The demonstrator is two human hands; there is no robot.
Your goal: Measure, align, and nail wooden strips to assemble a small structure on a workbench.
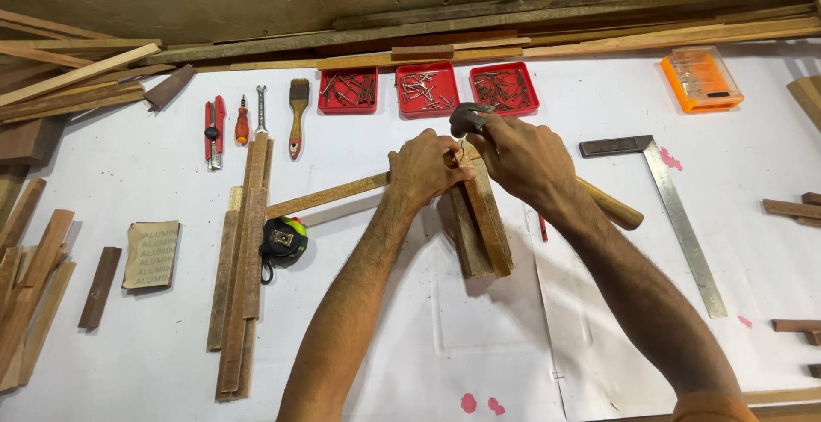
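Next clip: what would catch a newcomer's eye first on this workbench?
At the centre, the left hand steadies joined wooden strips while the right hand grips a hammer close to its head, its handle running out behind the wrist. Just behind the hands, three red trays of nails sit in a row, and an orange case stands out at the far right of the white tabletop.

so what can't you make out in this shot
Head view only:
- Whether the left hand pinches a nail: its own fingers hide it.
- The hammer grip: the right hand covers it.
- The joint between the wooden blocks and the long strip: behind the left hand.
- Nail sizes in the red trays: too small.
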